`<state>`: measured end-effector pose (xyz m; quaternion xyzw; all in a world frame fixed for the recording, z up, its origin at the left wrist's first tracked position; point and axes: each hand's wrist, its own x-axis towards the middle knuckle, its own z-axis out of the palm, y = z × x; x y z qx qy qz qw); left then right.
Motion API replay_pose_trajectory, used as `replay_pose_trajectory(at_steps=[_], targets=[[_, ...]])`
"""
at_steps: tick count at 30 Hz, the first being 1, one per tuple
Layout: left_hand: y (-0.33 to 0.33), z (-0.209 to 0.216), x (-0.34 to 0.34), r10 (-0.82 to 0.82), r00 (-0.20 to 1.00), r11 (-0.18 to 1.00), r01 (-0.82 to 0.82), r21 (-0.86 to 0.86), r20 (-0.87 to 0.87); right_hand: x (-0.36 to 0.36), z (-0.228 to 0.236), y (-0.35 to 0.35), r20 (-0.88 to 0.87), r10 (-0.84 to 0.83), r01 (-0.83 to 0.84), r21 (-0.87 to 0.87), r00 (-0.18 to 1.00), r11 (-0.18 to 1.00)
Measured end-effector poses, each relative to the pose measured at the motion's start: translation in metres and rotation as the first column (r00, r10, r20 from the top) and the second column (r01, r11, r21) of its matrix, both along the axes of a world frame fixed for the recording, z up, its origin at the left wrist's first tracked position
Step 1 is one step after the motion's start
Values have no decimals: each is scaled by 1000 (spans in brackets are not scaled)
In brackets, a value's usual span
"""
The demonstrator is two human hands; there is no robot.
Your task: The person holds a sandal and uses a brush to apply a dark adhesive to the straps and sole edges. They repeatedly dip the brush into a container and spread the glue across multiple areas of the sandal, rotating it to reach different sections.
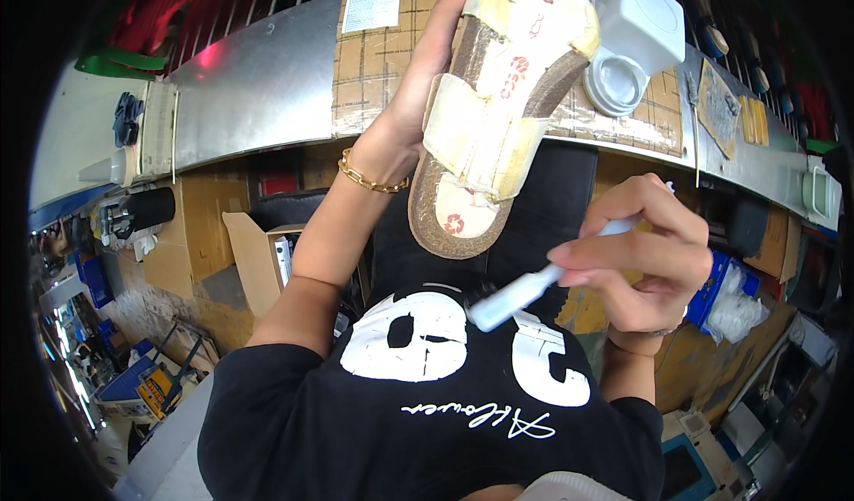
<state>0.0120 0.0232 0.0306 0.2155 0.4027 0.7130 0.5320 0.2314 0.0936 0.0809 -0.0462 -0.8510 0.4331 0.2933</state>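
Observation:
My left hand (433, 65) grips a sandal footbed (464, 230) by its left edge, the fingers partly hidden behind it. Its underside faces up, brown cork at the rim and heel, with pale strap ends folded over onto it and red printed marks along the middle. My right hand (648, 256) pinches the handle of a small white brush (520, 294) resembling a toothbrush, dark bristles at its head. The brush hangs below and right of the heel, apart from the footbed, in front of my black shirt.
A white square bottle (642, 16) and a round white pot (614, 84) stand beside the footbed. Under them, taped cardboard (369, 74) covers part of a metal bench (258, 74). Cardboard boxes (191, 234) and a blue crate (725, 278) sit lower, at either side.

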Motion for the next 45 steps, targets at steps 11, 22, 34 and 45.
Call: replay_pose_trajectory(at_steps=[11, 22, 34, 45], targets=[[-37, -23, -34, -12, 988, 999, 17, -32, 154, -92, -27, 47, -286, -422, 500, 316, 860, 806], [-87, -48, -320, 592, 760, 761, -637, 125, 268, -51, -67, 72, -40, -404, 371, -317, 914, 873], [-125, -122, -578, 736, 270, 523, -809, -267, 621, -39, -68, 81, 76, -350, 350, -403, 934, 845], [-99, -60, -459, 941, 324, 277, -903, -329, -98, -40, -70, 75, 67, -272, 272, -453, 960, 849]])
